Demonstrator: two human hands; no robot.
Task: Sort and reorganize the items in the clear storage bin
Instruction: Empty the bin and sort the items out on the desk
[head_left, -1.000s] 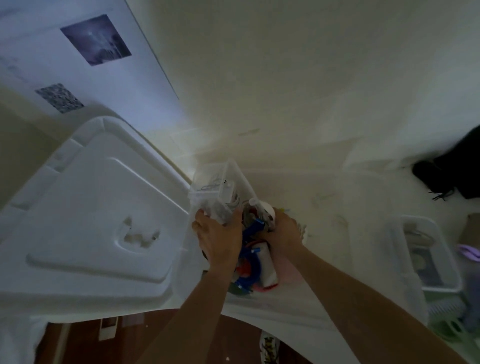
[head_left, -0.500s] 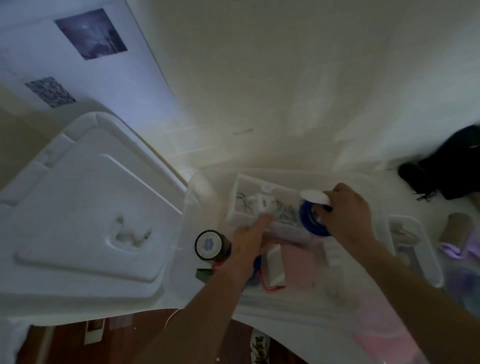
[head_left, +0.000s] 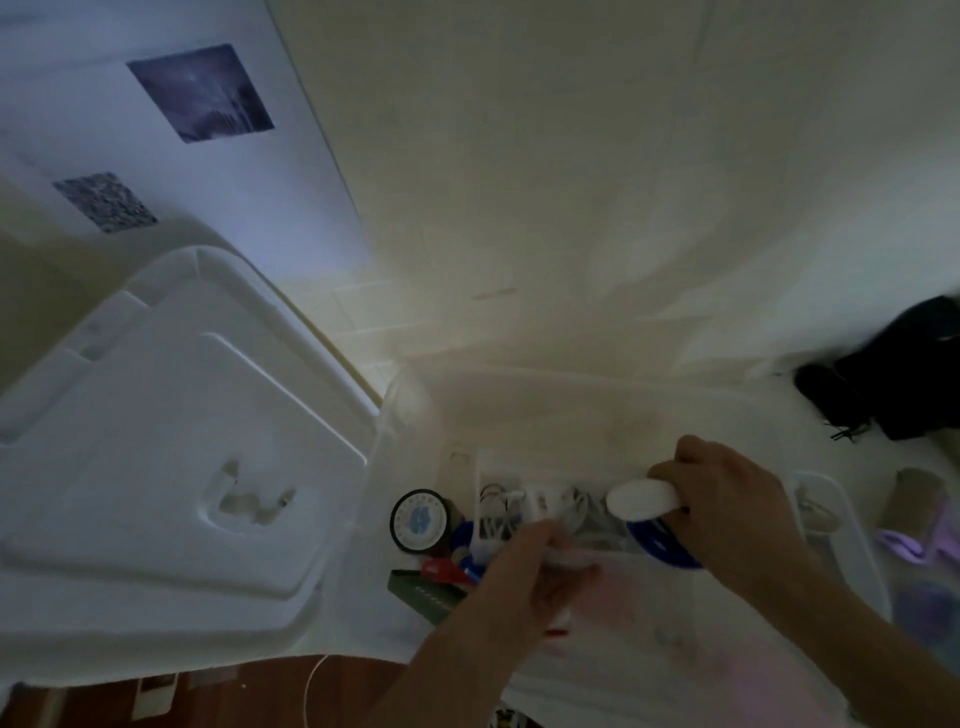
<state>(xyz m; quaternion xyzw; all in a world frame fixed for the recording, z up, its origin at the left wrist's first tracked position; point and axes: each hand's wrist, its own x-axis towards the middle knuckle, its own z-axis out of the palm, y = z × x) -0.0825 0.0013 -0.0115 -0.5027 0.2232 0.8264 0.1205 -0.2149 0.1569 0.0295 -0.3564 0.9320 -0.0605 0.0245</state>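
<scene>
My right hand (head_left: 727, 512) grips a white-topped blue roll (head_left: 655, 525) over the clear storage bin (head_left: 582, 395). My left hand (head_left: 535, 566) holds the near edge of a small clear box (head_left: 545, 506) of cables inside it; a round black tin (head_left: 418, 521) lies just left.

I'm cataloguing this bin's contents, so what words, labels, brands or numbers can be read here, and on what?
No text can be read.
Round black tape roll: white label with a blue mark and ring of print, too blurred.
Two wall pictures: no legible writing.
</scene>
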